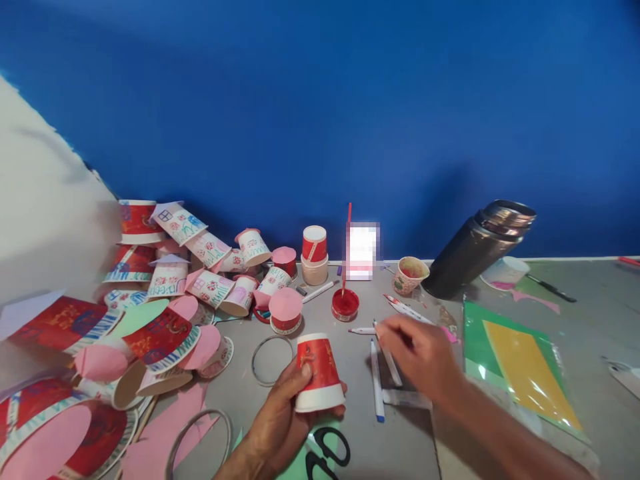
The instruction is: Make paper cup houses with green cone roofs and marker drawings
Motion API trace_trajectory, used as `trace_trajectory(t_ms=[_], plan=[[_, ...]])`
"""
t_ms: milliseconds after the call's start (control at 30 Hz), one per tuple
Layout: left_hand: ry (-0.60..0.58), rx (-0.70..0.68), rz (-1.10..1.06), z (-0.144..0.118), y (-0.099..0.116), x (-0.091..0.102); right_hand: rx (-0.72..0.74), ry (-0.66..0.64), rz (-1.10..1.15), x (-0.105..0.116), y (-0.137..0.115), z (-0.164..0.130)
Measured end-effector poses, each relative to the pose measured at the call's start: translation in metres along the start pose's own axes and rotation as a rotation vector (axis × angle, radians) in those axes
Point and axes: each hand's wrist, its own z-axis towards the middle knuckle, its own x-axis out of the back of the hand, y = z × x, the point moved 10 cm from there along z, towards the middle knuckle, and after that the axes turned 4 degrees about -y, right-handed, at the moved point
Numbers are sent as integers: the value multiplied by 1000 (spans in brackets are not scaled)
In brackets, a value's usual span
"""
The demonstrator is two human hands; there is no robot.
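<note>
My left hand [280, 417] grips a red-painted paper cup [319, 373], held upside down with its white rim toward me, just above the grey table [590, 320]. My right hand [417, 357] reaches over several marker pens [377, 377] lying in the middle of the table. Its fingers are spread and touch or hover just over the pens; it holds nothing that I can see. A small red paint pot [345, 304] with a red stick standing in it sits beyond the cup.
A heap of decorated paper cups [200, 280] with pink paper lids fills the left side. Black scissors [327, 453] lie at the near edge. Wire rings [271, 360], green and yellow sheets [520, 367], a dark steel flask [475, 250] and a small patterned cup [410, 275] are also there.
</note>
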Motion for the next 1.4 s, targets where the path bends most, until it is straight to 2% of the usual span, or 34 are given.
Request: trace_trajectory(t_ms=[67,167,233,300,400,533,633,700,833,1000,1400], plan=[[20,-6,-10,1,2,3,-81,34,41,16,9,34],[31,8,-36,2,4,5,-158,57,99,25,16,80],[30,14,-54,3,6,4,-159,89,89,27,14,97],[39,23,-66,2,7,4,-155,122,63,29,13,101],[39,27,-78,1,9,1,-168,120,-20,34,20,87],[16,39,-85,-1,10,-3,-254,53,-132,42,55,44],[27,63,-76,0,8,-4,-335,-42,-200,40,83,10],[29,74,-80,2,6,-6,-361,-139,-230,30,91,-6],[41,70,-65,5,6,-6,-345,-276,-284,0,81,-20],[34,57,-43,4,6,-9,-345,-329,-330,-24,71,-20],[-7,94,-47,5,0,-7,-329,-281,-361,-33,82,-31]])
